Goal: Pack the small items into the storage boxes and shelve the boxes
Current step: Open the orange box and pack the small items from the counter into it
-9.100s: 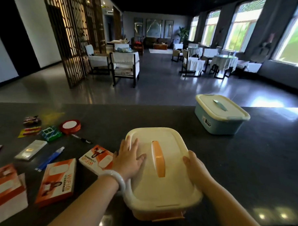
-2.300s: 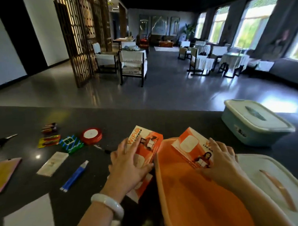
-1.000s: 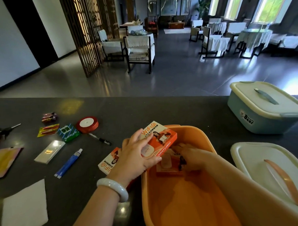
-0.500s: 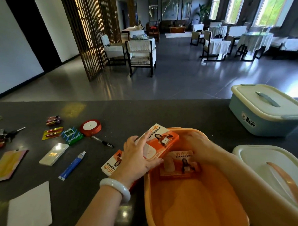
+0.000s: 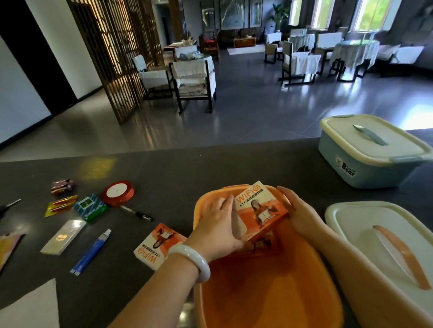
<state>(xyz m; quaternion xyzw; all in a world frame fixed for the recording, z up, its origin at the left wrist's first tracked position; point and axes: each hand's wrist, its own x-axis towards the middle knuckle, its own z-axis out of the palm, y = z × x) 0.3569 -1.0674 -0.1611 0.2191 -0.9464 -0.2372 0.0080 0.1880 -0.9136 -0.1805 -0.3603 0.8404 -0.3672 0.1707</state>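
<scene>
Glossy cardboard box [image 5: 260, 210] — rounded plastic tub [image 5: 264, 297]

Both forearms reach forward from the bottom of the view, bare, converging toward each other. The left hand [image 5: 216, 226] sits back-up, a pale bangle [image 5: 192, 260] round its wrist, fingers spread forward and thumb tucked beneath. The right hand [image 5: 299, 213] faces it from the other side, palm turned inward, fingers curved. Each hand grips something between them.
</scene>
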